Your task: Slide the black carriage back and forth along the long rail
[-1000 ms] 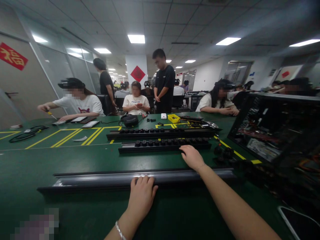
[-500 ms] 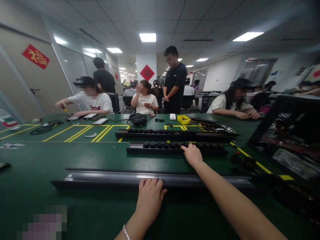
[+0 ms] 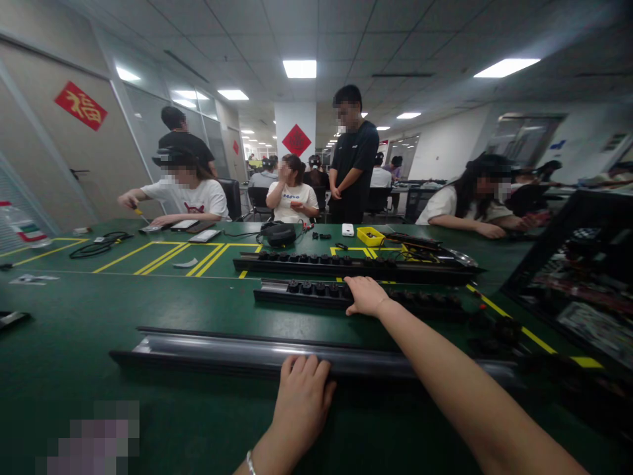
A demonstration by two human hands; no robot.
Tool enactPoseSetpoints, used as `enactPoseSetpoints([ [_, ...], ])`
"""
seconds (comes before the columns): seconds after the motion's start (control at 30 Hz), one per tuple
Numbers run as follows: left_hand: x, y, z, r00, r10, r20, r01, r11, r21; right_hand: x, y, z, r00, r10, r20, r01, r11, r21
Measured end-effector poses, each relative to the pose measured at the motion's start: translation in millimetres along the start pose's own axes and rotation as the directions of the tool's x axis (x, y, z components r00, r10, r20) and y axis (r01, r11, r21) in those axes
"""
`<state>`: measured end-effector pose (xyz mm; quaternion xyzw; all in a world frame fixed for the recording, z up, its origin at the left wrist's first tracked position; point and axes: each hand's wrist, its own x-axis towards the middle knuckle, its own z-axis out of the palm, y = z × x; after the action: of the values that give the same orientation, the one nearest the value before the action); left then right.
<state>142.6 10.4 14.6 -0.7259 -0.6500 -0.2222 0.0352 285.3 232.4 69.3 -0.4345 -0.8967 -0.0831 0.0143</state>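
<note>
A long dark metal rail (image 3: pixel 212 349) lies across the green table (image 3: pixel 74 343) in front of me. My left hand (image 3: pixel 302 396) rests flat on its near edge, fingers together over the rail. Behind it lies a black strip with a row of round sockets (image 3: pixel 306 291). My right hand (image 3: pixel 364 295) reaches over the rail and lies on the middle of that strip, fingers curled down onto it. A second, longer socket strip (image 3: pixel 346 264) lies parallel just beyond.
A black open crate (image 3: pixel 573 264) with wiring stands at the right. Loose black parts (image 3: pixel 494 326) lie by a yellow floor-tape line. A yellow tray (image 3: pixel 370 235), a black pouch (image 3: pixel 279 233) and cables lie farther back. Several people sit or stand along the table's far side.
My right hand has slid left along the near socket strip. My left hand has stayed on the rail. The view has turned slightly to the left.
</note>
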Motion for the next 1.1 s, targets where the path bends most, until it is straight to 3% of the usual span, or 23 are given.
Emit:
enactPoseSetpoints([
  [0.07, -2, -2, 0.9, 1.0, 0.017, -0.014, -0.018, 0.999, -0.032, 16, 5, -2, 0.981, 0.004, 0.196, -0.012, 0.999, 0.039],
  [0.2, -4, -5, 4.9, 0.999, 0.027, -0.032, -0.029, 0.996, -0.082, 31, 12, -1, 0.954, 0.003, 0.3, -0.024, 0.997, 0.068],
  [0.4, 2, -6, 10.6, 1.0, 0.012, -0.019, -0.013, 0.997, -0.074, 27, 13, -7, 0.979, -0.055, 0.197, 0.044, 0.997, 0.061],
  [0.67, 15, -7, 6.7, 1.0, 0.029, 0.012, -0.029, 0.998, -0.047, 17, -6, -62, 0.99, -0.094, 0.107, 0.092, 0.996, 0.016],
  [0.87, 46, -11, 14.8, 0.997, 0.077, -0.017, -0.077, 0.997, 0.017, -16, -34, -88, 0.99, -0.124, 0.065, 0.122, 0.992, 0.031],
  [1.0, 70, -16, 19.9, 0.995, 0.105, -0.001, -0.105, 0.994, 0.023, -43, -49, -95, 0.992, -0.11, 0.059, 0.105, 0.991, 0.079],
  [1.1, 72, -16, 18.1, 0.99, 0.136, 0.023, -0.136, 0.991, 0.007, -63, -58, -96, 0.994, -0.098, 0.046, 0.092, 0.989, 0.12],
])
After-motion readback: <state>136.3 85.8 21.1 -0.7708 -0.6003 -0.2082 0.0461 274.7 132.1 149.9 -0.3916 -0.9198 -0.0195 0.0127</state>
